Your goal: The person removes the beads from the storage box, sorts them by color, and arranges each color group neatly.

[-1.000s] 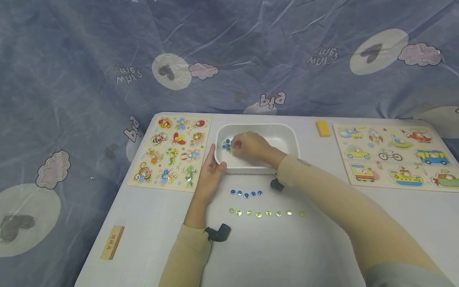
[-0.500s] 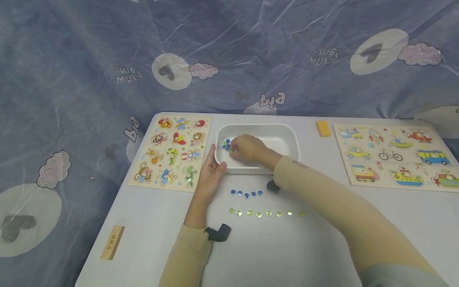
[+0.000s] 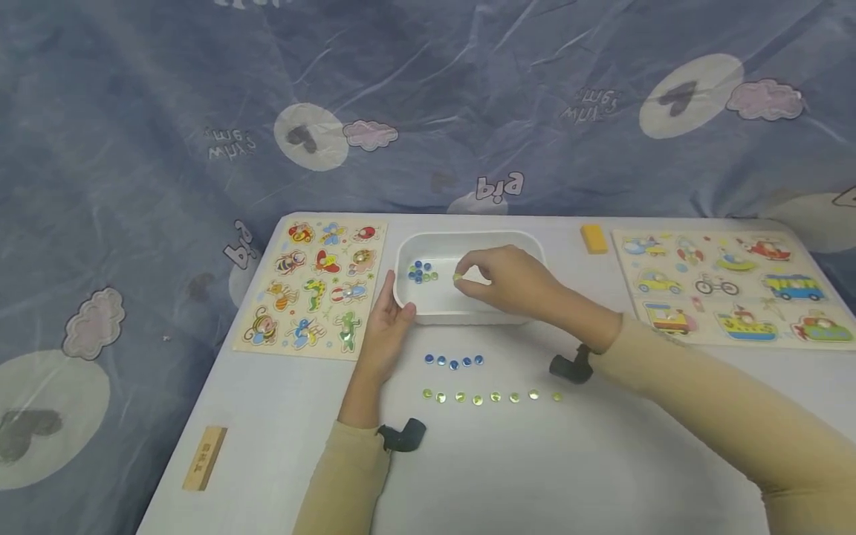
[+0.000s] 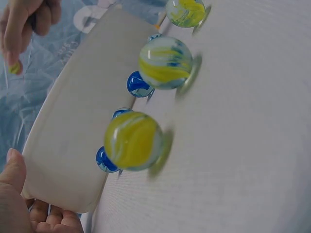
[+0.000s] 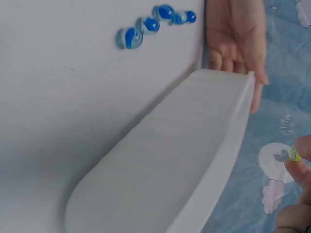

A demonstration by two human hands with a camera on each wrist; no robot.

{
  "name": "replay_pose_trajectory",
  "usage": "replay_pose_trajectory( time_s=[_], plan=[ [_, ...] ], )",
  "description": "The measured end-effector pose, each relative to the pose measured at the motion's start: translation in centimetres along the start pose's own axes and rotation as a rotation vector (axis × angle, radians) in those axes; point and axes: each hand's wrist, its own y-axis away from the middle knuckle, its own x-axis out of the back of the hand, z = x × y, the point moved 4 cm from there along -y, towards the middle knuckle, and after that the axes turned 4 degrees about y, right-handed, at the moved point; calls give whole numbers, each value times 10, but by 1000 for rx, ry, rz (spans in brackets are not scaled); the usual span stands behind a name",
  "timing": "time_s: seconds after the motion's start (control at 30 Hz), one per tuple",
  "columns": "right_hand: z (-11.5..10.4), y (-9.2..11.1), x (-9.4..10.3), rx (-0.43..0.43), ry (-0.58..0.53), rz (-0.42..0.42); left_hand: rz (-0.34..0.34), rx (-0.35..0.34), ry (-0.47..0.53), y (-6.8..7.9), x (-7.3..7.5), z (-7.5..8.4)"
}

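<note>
My right hand (image 3: 511,281) pinches a yellow-green glass marble (image 3: 458,278) between thumb and index finger, above the white plastic tray (image 3: 471,317). My left hand (image 3: 384,331) holds the tray's near left corner. Its thumb lies by the rim, and in the left wrist view several curled fingers (image 4: 53,221) show at the tray's end. Blue and yellow-green marbles (image 3: 419,271) cluster inside the tray at the left. In front of it, blue marbles (image 3: 454,365) form a short row on the table. Closer to me runs a longer row of yellow-green marbles (image 3: 478,400).
An insect puzzle board (image 3: 310,286) lies left of the tray, a vehicle puzzle board (image 3: 725,286) to the right. Beyond the tray's right end is a yellow block (image 3: 594,239). A wooden block (image 3: 205,458) lies near the table's left edge. A blue patterned cloth (image 3: 428,111) hangs behind.
My right hand has risen from the marble cluster and moved right, now with a yellow-green marble between its fingertips. My left hand stays at the tray's corner. The head view has shifted slightly.
</note>
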Motion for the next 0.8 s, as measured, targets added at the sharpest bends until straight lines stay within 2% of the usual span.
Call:
replay_pose_trajectory(
  time_s=[0.13, 0.3, 0.43, 0.63, 0.8],
  plan=[
    [12, 39, 13, -59, -5, -9, 10, -7, -18, -2, 2, -10],
    [33, 85, 11, -128, -20, -36, 20, -36, -44, -5, 4, -18],
    [52, 114, 0, -155, -18, -64, 20, -51, -39, -5, 5, -18],
    [87, 150, -26, -204, -29, -157, 17, -45, -30, -5, 5, -18],
    [101, 173, -44, -256, -58, -249, 12, -60, -38, -4, 4, -17]
  ],
)
